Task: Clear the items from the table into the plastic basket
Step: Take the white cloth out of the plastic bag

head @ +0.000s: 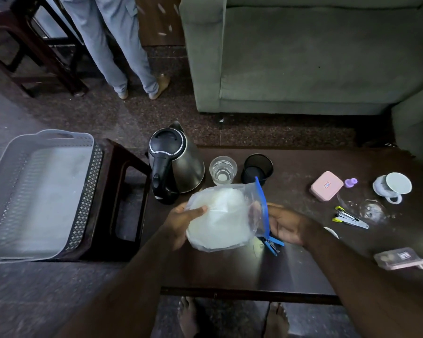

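Note:
My left hand [181, 220] grips the left side of a clear zip bag [225, 218] with a blue seal, full of white stuff, held above the dark table [291, 264]. My right hand [288, 228] sits just right of the bag's blue edge, palm turned toward it, fingers loosely curved; whether it touches the bag is unclear. The pale plastic basket [15, 167] stands on a dark stool at the left, with nothing in it.
On the table stand a steel kettle [178, 164], a glass [222, 170], a black mesh cup [257, 170], a pink box [326, 186], a white cup [392, 187], staplers [349, 217], a blue clip [272, 243] and a pink case [398, 258]. A sofa and a standing person are behind.

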Available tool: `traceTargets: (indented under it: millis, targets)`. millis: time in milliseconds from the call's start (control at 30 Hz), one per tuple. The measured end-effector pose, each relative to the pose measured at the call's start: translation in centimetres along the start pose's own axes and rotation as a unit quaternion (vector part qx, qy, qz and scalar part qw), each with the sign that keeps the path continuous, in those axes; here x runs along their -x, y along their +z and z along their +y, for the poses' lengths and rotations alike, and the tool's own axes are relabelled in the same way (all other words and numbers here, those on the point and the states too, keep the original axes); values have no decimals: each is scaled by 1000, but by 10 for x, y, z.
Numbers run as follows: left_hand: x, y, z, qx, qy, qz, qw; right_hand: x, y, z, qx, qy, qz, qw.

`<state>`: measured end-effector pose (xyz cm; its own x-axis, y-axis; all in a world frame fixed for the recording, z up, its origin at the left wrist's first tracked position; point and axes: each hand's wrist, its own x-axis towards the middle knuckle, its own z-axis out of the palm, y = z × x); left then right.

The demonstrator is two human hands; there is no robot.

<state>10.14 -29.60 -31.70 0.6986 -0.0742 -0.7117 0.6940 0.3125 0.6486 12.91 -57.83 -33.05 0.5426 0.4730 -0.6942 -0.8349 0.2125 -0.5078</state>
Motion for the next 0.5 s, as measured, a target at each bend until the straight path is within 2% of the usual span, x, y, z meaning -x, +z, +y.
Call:
traceTargets:
  millis: [133,267,433,500]
  targets:
    - [6,-3,-5,-28,-10,-45,999,-1,1,1,59,-41,29,997]
    - [9,-1,-12,0,-25,-94,995,-4,10,5,84,-75,73,991]
    - [11,-1,-12,-14,-44,-115,992,1,15,4,81,-6,56,995]
    - [10,-2,-12,-13,-41,-104,994,0,19,2,120,6,52,991]
